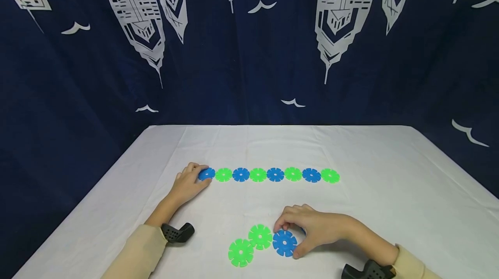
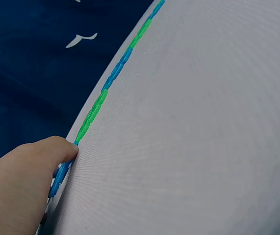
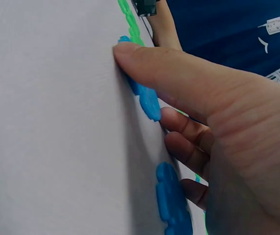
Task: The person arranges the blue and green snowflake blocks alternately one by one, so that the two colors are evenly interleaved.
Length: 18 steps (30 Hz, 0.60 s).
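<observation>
Head view: the table (image 1: 397, 175), under a white cloth, shows its far edge and both slanting side edges; its near edge is out of frame. A row of discs runs side to side, roughly parallel to the far edge, with a strip of cloth between. More cloth lies from the row's right end to the right edge than from its left end to the left edge. Another band of cloth separates the row from the nearer discs.

There are twelve discs: eight in the row, four blue and four green, alternating, edge to edge; four nearer, two green and two blue.

The left hand (image 1: 189, 186) pinches the row's leftmost blue disc (image 1: 206, 174), thumb on the near side, a finger on the far side. The right hand (image 1: 317, 226) grips a nearer blue disc (image 1: 284, 243) between thumb and fingers; whether it is off the cloth cannot be told. Just left of it is a green disc (image 1: 260, 237), touching the other green disc (image 1: 240, 253). The second blue disc (image 3: 174, 203) lies beside the right hand's curled fingers, mostly hidden in the head view.
</observation>
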Tool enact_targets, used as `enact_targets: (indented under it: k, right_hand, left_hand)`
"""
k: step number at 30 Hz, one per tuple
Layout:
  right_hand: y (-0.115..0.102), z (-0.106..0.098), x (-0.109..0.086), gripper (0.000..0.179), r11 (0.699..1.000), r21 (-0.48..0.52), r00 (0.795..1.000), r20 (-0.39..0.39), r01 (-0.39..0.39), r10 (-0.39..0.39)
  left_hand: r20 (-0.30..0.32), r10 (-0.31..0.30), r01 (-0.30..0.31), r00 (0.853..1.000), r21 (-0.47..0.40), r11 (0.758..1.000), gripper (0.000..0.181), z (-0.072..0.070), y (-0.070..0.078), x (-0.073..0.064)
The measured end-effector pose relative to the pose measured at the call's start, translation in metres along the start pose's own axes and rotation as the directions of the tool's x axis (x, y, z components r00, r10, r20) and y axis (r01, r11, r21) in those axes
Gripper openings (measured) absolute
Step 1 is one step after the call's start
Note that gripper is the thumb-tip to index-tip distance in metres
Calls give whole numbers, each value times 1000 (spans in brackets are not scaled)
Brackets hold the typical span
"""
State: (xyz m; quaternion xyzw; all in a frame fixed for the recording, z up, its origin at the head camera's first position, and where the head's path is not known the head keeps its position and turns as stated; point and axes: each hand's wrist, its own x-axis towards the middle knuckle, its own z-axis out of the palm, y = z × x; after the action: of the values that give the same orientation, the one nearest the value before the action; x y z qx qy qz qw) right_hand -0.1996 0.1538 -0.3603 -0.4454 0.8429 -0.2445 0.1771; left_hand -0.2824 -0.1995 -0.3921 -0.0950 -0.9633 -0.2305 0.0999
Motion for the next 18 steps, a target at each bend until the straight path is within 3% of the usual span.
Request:
enact_targets:
  k: [12, 18]
  right_hand:
    - [1, 3, 2, 41, 995, 94, 999, 23, -38, 36]
    - [-5, 4, 0, 43, 993, 46, 994, -17, -111, 112]
  left_hand:
    - [-1, 3, -3, 1000, 2, 1000, 52, 0, 0, -1]
    - [-3, 9, -9, 1000, -2, 1000, 52, -1, 1, -1]
